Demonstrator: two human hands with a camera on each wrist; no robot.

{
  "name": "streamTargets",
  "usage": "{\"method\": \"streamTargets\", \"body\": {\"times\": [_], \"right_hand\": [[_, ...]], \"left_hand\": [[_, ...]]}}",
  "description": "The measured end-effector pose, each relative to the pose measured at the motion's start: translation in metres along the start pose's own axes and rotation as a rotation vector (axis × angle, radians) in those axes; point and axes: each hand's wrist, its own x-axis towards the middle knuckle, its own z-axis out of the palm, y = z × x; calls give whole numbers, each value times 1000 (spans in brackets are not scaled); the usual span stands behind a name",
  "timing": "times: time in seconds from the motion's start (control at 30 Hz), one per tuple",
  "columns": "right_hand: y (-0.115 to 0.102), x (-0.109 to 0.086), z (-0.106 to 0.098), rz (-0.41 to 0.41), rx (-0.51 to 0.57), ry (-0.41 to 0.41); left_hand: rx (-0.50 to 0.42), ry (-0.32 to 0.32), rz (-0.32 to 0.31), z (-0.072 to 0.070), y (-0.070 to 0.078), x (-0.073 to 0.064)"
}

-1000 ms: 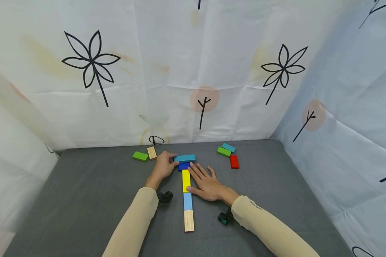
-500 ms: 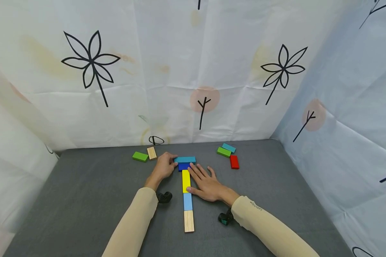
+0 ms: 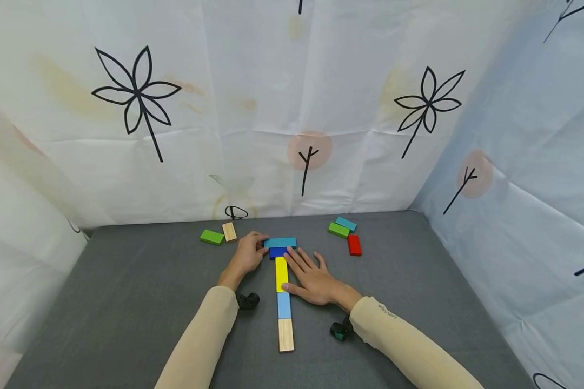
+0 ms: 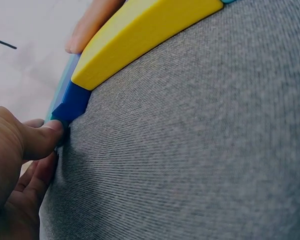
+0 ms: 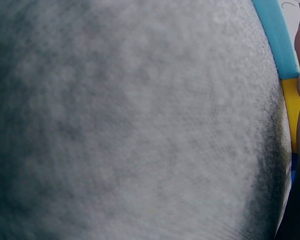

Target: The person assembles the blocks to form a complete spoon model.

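Note:
My left hand (image 3: 247,254) pinches the left end of a teal block (image 3: 281,242) lying crosswise at the top of a row. In the left wrist view, its thumb is at the corner of a dark blue block (image 4: 72,101). Below the teal block, the dark blue block lies parallel to it. A yellow block (image 3: 281,267) runs lengthwise from there, then a light blue block (image 3: 284,306) and a plain wooden block (image 3: 285,335). With fingers spread, my right hand (image 3: 316,281) rests along the row's right side, fingertips at the dark blue block and thumb on the yellow one.
Beyond the left hand lie a green block (image 3: 212,237) and another plain wooden block (image 3: 230,232). At the back right are a second green block (image 3: 339,230), a small teal block (image 3: 346,223) and a red block (image 3: 354,245). Printed white cloth (image 3: 253,178) hangs behind the grey table (image 3: 141,302).
The teal block has shifted slightly right and nearer, against the dark blue block, with my left hand moving along. My right hand stays in place.

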Motion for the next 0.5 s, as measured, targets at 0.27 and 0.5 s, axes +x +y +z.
{"method": "streamTargets", "body": {"times": [0.27, 0.5], "right_hand": [[1, 0, 2, -5, -14, 2], [0, 0, 0, -8, -13, 1]], "left_hand": [[-7, -1, 13, 0, -2, 0], [-40, -18, 27, -1, -5, -3]]}}
